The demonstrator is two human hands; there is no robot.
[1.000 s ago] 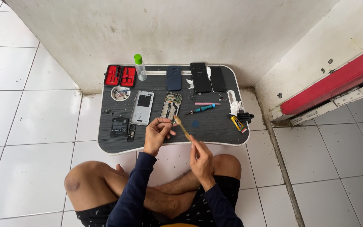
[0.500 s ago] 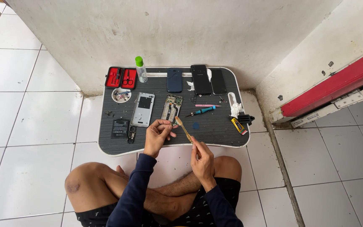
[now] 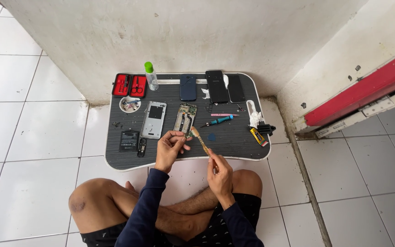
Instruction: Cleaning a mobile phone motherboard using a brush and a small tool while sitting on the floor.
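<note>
I am looking down on a person sitting cross-legged on white floor tiles before a low black tray (image 3: 234, 151). The left hand (image 3: 170, 148) is hovering over the tray's near edge with its fingers curled together; it seems to be pinching a small part, but the part is too small for me to identify. The right hand (image 3: 219, 176) is closed around the handle of a brush (image 3: 200, 140), which is slanting up and to the left so that its bristle tip is sitting just beside the left fingertips, above the tray.

Directly beyond the left hand, an opened phone (image 3: 185, 119) is lying with its circuit board exposed, and a grey frame (image 3: 153, 120) is lying next to it on the left. A battery (image 3: 128, 141) is resting near the tray's left edge. A blue screwdriver (image 3: 217, 121) and a yellow glue tube (image 3: 258, 136) are lying to the right. Along the far edge I am seeing a red tool case (image 3: 130, 85), a green-capped bottle (image 3: 151, 77) and three dark phones (image 3: 216, 86).
</note>
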